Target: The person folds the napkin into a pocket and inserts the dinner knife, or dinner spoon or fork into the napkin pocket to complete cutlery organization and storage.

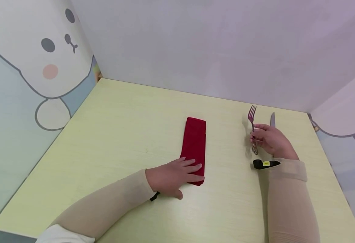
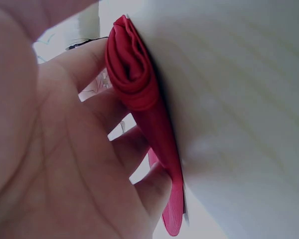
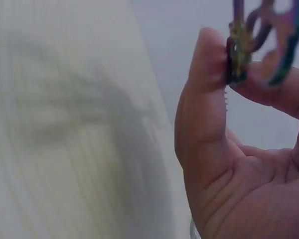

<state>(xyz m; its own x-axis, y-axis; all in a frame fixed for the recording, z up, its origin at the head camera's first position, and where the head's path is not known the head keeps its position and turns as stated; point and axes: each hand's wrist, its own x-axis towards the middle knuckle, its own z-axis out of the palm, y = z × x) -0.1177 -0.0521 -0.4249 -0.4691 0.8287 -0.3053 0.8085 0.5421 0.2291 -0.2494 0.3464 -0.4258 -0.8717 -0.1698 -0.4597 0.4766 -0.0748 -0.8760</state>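
A folded red cloth napkin [image 1: 194, 138] lies lengthwise on the table. My left hand [image 1: 175, 176] rests on its near end with the fingers spread. The left wrist view shows those fingers reaching over the rolled edge of the napkin [image 2: 134, 94]. My right hand [image 1: 271, 139] pinches a fork [image 1: 251, 116] by its handle between thumb and fingers, tines pointing away from me. In the right wrist view the ornate, iridescent end of the fork handle [image 3: 239, 55] shows at the thumb tip. A knife [image 1: 273, 119] lies just beyond the right hand, its handle hidden behind it.
The pale yellow tabletop [image 1: 119, 128] meets a plain wall [image 1: 195, 47] along its far edge. Side panels with cartoon drawings [image 1: 53, 67] stand left and right. The shadow of my right hand falls on the tabletop in the right wrist view.
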